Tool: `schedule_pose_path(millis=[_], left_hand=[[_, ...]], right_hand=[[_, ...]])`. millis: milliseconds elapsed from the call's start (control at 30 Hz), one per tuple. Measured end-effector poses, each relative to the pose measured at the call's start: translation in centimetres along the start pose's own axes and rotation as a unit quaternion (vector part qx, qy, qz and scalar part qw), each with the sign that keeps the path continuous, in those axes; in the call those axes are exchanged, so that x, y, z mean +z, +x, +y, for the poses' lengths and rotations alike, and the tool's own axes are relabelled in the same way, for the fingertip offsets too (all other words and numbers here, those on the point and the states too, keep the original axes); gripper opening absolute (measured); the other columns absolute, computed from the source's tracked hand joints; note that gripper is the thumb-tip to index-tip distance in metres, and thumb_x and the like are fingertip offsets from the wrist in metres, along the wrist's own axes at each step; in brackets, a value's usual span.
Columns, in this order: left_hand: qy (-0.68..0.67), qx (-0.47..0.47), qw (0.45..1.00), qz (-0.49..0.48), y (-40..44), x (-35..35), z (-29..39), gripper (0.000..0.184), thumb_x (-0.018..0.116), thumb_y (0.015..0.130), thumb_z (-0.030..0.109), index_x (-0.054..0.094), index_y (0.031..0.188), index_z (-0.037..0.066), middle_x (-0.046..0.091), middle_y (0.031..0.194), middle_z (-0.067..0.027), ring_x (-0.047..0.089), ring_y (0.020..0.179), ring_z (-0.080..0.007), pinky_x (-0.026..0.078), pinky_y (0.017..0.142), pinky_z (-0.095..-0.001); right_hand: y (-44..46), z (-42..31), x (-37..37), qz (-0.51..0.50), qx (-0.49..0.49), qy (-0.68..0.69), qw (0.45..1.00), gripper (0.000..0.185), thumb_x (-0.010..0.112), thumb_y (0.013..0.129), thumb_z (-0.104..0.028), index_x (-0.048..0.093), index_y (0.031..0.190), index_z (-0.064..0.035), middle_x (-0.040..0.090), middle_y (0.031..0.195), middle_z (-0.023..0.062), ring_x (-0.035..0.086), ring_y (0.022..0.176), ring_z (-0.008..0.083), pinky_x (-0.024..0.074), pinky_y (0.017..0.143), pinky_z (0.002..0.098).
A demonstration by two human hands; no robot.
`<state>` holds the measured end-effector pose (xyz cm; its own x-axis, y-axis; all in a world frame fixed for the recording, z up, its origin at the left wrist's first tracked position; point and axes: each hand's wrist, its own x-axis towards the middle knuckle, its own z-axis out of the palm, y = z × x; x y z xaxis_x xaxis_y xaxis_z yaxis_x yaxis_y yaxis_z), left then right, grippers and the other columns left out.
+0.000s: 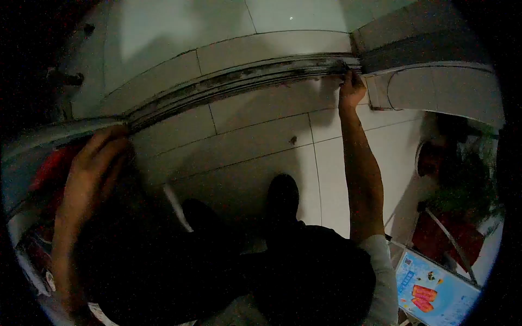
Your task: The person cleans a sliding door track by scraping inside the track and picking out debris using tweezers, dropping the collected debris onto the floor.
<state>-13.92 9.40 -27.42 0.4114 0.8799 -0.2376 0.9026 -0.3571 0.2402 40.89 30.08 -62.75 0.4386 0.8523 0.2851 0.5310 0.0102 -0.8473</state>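
Note:
A dark, dirty sliding-door track [234,77] curves across the floor from the left wall to the right wall. At its right end is my right hand [352,91], fingers closed in a pinch right at the grooves. A small dark tip shows by the fingers, but I cannot make out what it is. My left hand [100,163] is beside the track's left end, near a pale wall edge [65,127]. Its fingers are loosely bent and apart, slightly blurred, with nothing visible in them. Shadow hides its fingertips.
Pale floor tiles [261,144] lie on both sides of the track. My dark shoes [284,190] stand on the near side. To the right are a plant [467,179], a red object [446,239] and a blue printed box [435,290]. Something red [51,168] is behind my left hand.

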Motion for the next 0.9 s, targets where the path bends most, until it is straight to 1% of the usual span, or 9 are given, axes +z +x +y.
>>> schedule_pose_path(millis=[33,133,233,333,367,600,733,833,900], left_hand=[[0.0,-0.007,1.0,-0.006,-0.5,0.2,-0.2,0.035,0.068,0.087,-0.001,0.062,0.122,0.0,0.06,0.133,-0.0197,0.061,0.121,-0.0402,0.052,0.101,-0.0427],[-0.091,0.008,0.996,-0.008,-0.6,-0.3,-0.9,0.032,0.068,0.087,-0.001,0.063,0.119,0.0,0.062,0.13,-0.019,0.061,0.12,-0.0398,0.052,0.1,-0.0431],[-0.111,-0.005,0.994,-0.024,0.3,-1.0,-0.3,0.033,0.069,0.086,-0.001,0.063,0.119,0.001,0.062,0.128,-0.0186,0.061,0.12,-0.0394,0.051,0.101,-0.0433],[-0.14,-0.014,0.988,-0.06,-0.3,-0.3,-0.4,0.035,0.069,0.085,-0.002,0.063,0.119,0.001,0.062,0.126,-0.0186,0.061,0.119,-0.0395,0.05,0.102,-0.0434],[-0.147,-0.009,0.987,-0.069,0.1,-0.5,-0.2,0.035,0.069,0.085,-0.002,0.063,0.119,0.001,0.062,0.126,-0.0187,0.06,0.12,-0.0394,0.049,0.102,-0.0434],[-0.147,-0.025,0.987,-0.064,-1.1,-0.2,0.2,0.031,0.066,0.088,0.001,0.062,0.118,0.0,0.061,0.127,-0.019,0.059,0.121,-0.0394,0.048,0.103,-0.0439],[-0.097,-0.012,0.993,-0.061,-0.4,-0.1,0.6,0.031,0.066,0.089,0.003,0.061,0.12,0.0,0.061,0.128,-0.0192,0.058,0.122,-0.0397,0.048,0.104,-0.0437],[-0.1,-0.012,0.993,-0.065,-0.4,0.2,1.0,0.032,0.066,0.09,0.005,0.061,0.122,0.001,0.06,0.129,-0.019,0.058,0.123,-0.0399,0.048,0.105,-0.044],[-0.094,-0.012,0.993,-0.075,-0.6,0.7,1.2,0.033,0.066,0.091,0.006,0.061,0.123,0.002,0.06,0.13,-0.0184,0.058,0.123,-0.0396,0.048,0.105,-0.0439]], right_hand=[[0.2,-0.2,0.1,0.016,-0.026,-0.076,0.997,0.032,0.062,0.102,-0.024,0.072,0.111,0.0053,0.074,0.095,0.0107,0.065,0.081,0.0169,0.0519,0.071,0.0326],[-1.4,-3.9,0.4,-0.004,0.081,0.043,0.996,0.03,0.063,0.101,-0.022,0.072,0.11,0.0045,0.074,0.093,0.0098,0.064,0.078,0.0162,0.0509,0.068,0.0323],[-3.8,-5.7,0.6,-0.036,-0.023,0.032,0.999,0.034,0.063,0.102,-0.02,0.069,0.121,0.0083,0.075,0.09,0.0144,0.07,0.076,0.0169,0.0567,0.066,0.03],[-6.3,-3.9,2.0,-0.082,-0.039,0.085,0.992,0.034,0.063,0.103,-0.021,0.069,0.121,0.0072,0.074,0.09,0.0134,0.068,0.078,0.0155,0.0558,0.069,0.0302],[-6.9,-4.4,1.9,-0.128,-0.07,-0.003,0.989,0.034,0.062,0.104,-0.022,0.069,0.121,0.0068,0.073,0.091,0.0122,0.067,0.08,0.0147,0.0546,0.071,0.0307],[-9.2,-12.4,0.5,-0.055,0.092,0.15,0.983,0.037,0.063,0.104,-0.025,0.067,0.12,0.0078,0.071,0.089,0.0119,0.066,0.079,0.016,0.0545,0.07,0.0322],[-9.9,-10.4,0.3,-0.087,0.047,0.173,0.98,0.037,0.065,0.103,-0.025,0.068,0.119,0.0082,0.071,0.088,0.0117,0.067,0.078,0.0168,0.0545,0.068,0.031],[-9.5,-10.8,0.7,-0.056,0.004,0.059,0.997,0.032,0.062,0.103,-0.021,0.07,0.118,0.0062,0.074,0.088,0.0126,0.068,0.075,0.016,0.0554,0.07,0.0311],[-9.3,-10.5,0.6,-0.063,0.036,0.056,0.996,0.03,0.063,0.101,-0.02,0.072,0.114,0.0055,0.074,0.086,0.0129,0.07,0.076,0.0172,0.0555,0.071,0.0324]])
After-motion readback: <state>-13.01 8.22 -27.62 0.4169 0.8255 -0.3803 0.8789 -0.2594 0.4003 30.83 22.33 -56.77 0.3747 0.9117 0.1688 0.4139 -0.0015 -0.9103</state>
